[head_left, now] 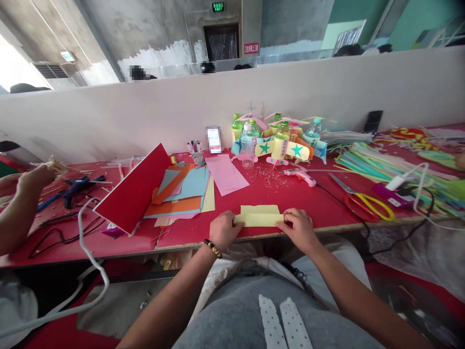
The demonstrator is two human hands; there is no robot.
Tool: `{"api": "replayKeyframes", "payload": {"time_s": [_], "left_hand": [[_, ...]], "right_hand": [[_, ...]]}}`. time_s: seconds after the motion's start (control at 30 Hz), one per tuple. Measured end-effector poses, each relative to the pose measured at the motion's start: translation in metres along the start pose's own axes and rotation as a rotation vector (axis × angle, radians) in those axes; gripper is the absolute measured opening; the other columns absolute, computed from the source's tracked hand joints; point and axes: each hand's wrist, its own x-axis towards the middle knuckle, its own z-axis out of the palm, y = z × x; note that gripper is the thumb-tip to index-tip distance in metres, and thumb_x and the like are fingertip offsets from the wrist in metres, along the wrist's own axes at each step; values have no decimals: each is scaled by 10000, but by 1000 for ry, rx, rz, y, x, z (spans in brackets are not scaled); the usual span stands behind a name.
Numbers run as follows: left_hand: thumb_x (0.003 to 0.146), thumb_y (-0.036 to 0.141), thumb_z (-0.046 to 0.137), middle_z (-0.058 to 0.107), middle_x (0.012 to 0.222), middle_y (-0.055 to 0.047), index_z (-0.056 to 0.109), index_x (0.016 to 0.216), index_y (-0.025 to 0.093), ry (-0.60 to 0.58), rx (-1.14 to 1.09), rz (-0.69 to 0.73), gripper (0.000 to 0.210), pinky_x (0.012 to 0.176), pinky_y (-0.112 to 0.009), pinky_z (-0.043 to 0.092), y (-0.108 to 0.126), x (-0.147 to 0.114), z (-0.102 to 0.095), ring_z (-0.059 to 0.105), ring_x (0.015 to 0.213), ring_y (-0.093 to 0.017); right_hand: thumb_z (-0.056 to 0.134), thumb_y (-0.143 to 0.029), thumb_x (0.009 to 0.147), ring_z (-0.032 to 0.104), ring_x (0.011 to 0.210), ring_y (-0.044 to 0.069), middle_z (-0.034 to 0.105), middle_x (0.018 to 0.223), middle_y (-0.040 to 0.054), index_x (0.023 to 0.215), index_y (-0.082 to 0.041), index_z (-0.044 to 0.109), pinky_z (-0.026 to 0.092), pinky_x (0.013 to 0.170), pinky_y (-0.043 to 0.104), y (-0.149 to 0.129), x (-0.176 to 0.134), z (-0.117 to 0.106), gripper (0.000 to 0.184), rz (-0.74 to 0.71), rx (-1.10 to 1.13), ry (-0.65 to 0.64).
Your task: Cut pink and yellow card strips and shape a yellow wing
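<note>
A folded sheet of pale yellow paper [259, 218] lies at the front edge of the red table, its near flap turned over part of the sheet. My left hand [223, 230] pinches the paper's left end between thumb and fingers. At the opposite end, my right hand [298, 229] grips the right corner the same way. Behind the paper lie pink paper strips [225, 175] and a pink glue gun [301, 176]. Scissors [359, 198] with red and yellow handles rest to the right.
Bottle planes with paper wings [281, 148] stand at the back, beside a propped phone [214, 140] and a pen cup [196, 154]. A red board [134, 191] leans left of stacked coloured paper [185, 189]. Cables, a purple power strip [395, 195] and colourful strips [378, 169] lie right. A co-worker's hand [36, 179] works far left.
</note>
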Motion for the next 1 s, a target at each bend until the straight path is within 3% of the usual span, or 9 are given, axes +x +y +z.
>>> {"api": "replayKeyframes", "payload": {"time_s": [0.6,1.0], "left_hand": [[789,403,557,646,801,-28,570,785,195,-90,18,-77,208,568,-260,344,5,6,-5,606,763,-188],[796,398,550,654,835,-43,579,816,184,-109,42,-87,217,598,-261,380,8,7,-7,619,823,-201]], "right_hand": [[568,-399,829,487,901,234,615,899,34,560,-199,533,321,713,360,-4,6,1,337,18,-90,0],[579,-381,837,496,917,243,624,887,39,581,-197,569,354,716,368,-11,14,-5,316,21,-168,-68]]}}
